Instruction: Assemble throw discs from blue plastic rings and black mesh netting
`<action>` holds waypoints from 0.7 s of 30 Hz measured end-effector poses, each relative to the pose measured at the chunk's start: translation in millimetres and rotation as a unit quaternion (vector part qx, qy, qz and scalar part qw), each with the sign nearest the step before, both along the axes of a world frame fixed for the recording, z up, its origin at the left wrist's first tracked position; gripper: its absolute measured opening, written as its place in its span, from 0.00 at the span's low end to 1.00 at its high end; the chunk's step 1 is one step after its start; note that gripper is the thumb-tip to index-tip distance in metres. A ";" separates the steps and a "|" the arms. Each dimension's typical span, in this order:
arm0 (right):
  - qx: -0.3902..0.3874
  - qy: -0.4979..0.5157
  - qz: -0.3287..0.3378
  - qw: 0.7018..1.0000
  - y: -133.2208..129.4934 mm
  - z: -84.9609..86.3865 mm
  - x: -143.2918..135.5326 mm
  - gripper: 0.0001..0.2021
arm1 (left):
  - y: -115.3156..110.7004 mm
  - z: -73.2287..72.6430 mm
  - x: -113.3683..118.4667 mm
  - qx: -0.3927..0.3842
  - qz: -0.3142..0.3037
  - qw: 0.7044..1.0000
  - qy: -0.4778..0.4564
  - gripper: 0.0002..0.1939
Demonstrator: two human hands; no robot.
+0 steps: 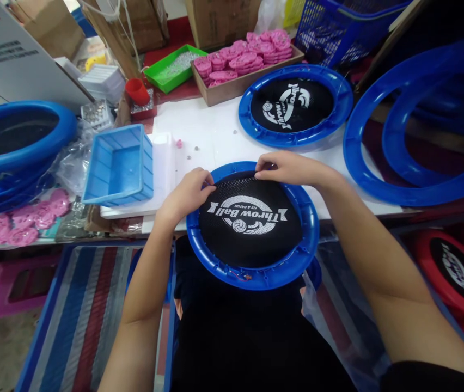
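In front of me a round blue plastic ring carries a black mesh disc printed with white "Throw Ball" lettering. The ring rests at the table's front edge, partly over my lap. At its upper left, my left hand has its fingertips closed on the mesh's edge. My right hand pinches the same mesh along the upper rim, thumb and index finger together. Short thin wires show in the ring's near side. Beyond it lies a second blue ring with printed mesh, flat on the white table surface.
A light blue bin stands left, near stacked blue rings. At the back are a green tray of small metal parts and a cardboard box of pink pieces. Bare blue rings lean at right; red discs lie below.
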State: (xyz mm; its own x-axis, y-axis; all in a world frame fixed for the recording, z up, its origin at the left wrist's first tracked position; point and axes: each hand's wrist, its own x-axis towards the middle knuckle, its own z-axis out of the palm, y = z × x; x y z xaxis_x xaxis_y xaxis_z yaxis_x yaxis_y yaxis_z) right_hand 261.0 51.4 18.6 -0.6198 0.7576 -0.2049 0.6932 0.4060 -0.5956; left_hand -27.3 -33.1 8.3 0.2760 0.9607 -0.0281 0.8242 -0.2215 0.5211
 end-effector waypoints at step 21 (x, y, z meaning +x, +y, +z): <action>0.081 0.033 -0.089 0.992 -4.6 -16.0 -10.5 0.08 | 32.1 7.6 -11.4 -0.141 0.052 0.972 -0.178 0.05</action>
